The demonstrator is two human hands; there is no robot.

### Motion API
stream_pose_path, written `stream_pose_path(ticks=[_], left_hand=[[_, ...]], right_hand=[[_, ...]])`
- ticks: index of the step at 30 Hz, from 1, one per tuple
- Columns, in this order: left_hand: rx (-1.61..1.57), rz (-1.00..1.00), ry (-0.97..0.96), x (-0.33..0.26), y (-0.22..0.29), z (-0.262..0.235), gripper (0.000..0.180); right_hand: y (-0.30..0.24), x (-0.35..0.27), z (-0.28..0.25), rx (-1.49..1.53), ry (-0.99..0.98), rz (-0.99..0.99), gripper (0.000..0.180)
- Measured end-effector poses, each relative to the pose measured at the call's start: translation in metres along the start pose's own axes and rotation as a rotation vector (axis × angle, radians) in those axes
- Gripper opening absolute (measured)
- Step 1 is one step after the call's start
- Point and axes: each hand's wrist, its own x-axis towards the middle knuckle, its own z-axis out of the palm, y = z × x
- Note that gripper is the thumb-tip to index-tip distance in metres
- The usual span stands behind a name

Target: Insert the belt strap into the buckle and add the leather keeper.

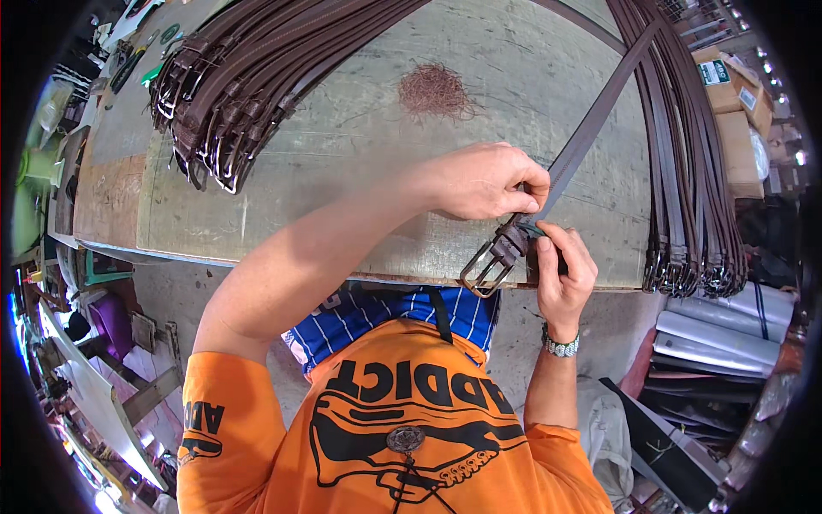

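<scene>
A dark brown leather belt (591, 128) runs slantwise over the table, and its metal buckle (486, 267) hangs at the front edge, toward me. My left hand (490, 182) reaches across from the left, thumb and fingers pinched at the strap just above the buckle end. Whether a thread is also in that pinch is too small to tell. On the other side of the buckle end, my right hand (565, 272) is closed on a small teal-green tool (532, 230), mostly hidden by the fingers. Its tip lies against the belt by the loop.
Many brown belts (257, 64) lie bundled at the far left, buckles toward me. Another row of belts (685, 171) hangs over the right edge. A pile of brown thread scraps (435, 91) sits mid-table (325, 171). Cardboard boxes (736, 111) and rolled sheets (719, 338) stand right.
</scene>
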Motion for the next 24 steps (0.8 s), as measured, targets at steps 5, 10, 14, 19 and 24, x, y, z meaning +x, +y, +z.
stream_pose_path(ticks=[5, 10, 14, 19, 24], left_hand=[[-0.011, 0.025, 0.033, 0.0001, -0.0006, 0.0017, 0.019], [0.01, 0.015, 0.0, 0.001, -0.0001, 0.0013, 0.018], [0.009, 0.021, 0.004, 0.0003, 0.0004, 0.0009, 0.018], [0.001, 0.022, 0.016, 0.0008, -0.0026, 0.0008, 0.018], [-0.122, -0.035, -0.016, 0.0018, 0.0017, -0.0045, 0.018]], right_hand=[[0.0018, -0.0007, 0.0005, -0.012, -0.006, -0.015, 0.017], [0.0026, -0.0017, 0.0007, -0.014, 0.002, -0.01, 0.018], [0.0027, -0.0011, 0.0007, -0.015, -0.005, -0.004, 0.017], [0.0016, 0.0004, 0.002, -0.025, -0.003, -0.014, 0.017], [0.0058, -0.0034, -0.0003, 0.066, 0.024, 0.113, 0.015]])
